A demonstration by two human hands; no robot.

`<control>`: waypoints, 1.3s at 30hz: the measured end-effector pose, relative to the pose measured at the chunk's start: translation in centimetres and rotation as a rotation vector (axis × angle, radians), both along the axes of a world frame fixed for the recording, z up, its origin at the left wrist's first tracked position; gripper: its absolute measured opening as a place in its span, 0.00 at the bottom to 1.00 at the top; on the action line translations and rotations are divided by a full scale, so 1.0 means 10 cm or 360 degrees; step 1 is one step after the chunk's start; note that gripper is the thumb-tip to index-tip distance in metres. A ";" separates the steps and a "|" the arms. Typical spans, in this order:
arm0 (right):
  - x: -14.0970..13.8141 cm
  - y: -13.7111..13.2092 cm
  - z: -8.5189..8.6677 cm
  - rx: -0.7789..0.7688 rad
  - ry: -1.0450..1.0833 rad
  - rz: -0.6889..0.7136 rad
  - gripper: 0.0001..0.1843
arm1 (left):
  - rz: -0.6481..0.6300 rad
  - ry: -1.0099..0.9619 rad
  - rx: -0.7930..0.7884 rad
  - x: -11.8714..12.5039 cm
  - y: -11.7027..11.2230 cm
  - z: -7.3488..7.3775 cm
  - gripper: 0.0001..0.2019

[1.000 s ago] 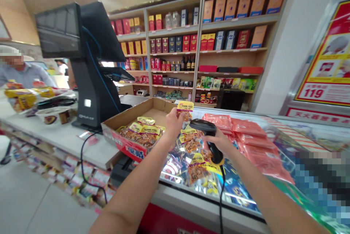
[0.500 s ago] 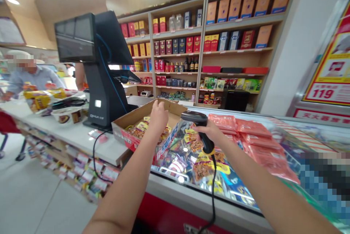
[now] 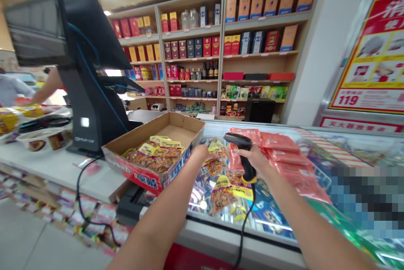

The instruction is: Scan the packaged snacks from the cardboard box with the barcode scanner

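Observation:
My right hand (image 3: 254, 157) grips a black corded barcode scanner (image 3: 244, 152) over the glass counter. My left hand (image 3: 203, 153) is at the right side of an open cardboard box (image 3: 135, 176), reaching to snack packets (image 3: 217, 166) on the glass. Its fingertips are mostly hidden, so whether it grips one cannot be seen. More yellow-topped packets (image 3: 154, 158) with brown contents lie inside the box. In front of the scanner, another snack packet (image 3: 222, 194) rests on the glass.
A black checkout terminal (image 3: 91, 105) stands to the left. Salmon-coloured packs (image 3: 284, 152) are stacked at the right. The scanner's cable (image 3: 244, 230) hangs over the counter's front edge. Behind are shelves (image 3: 194, 59) of boxed goods. Another person's arm (image 3: 49, 86) shows behind the terminal.
My left hand has moved from above the box to the right, down to the packets on the glass. The view has turned right. My right hand still holds the scanner.

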State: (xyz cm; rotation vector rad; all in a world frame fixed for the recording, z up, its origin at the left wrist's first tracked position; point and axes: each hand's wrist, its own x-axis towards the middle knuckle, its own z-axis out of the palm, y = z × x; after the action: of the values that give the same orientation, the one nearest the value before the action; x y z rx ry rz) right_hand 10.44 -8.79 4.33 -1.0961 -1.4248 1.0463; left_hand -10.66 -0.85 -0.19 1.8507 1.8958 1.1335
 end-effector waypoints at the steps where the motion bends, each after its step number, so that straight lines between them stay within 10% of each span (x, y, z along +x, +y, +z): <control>1: 0.00 -0.01 -0.03 0.0029 -0.0017 -0.0005 0.13 | 0.0041 0.0010 -0.0052 0.01 0.01 -0.03 0.21; 13: 0.05 0.06 -0.14 0.0024 -0.0145 0.0002 0.16 | -0.0177 -0.1270 0.0426 0.14 0.05 -0.02 0.14; 39: 0.04 0.04 -0.14 0.0004 -0.0101 -0.0044 0.14 | -0.0038 -0.0952 0.0635 0.14 -0.06 0.06 0.09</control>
State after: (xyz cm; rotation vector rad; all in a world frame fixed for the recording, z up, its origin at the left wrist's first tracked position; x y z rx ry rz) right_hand 10.79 -8.43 2.95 -1.1527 -1.4567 0.9978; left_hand -9.31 -1.48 0.43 1.4448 1.3728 1.9009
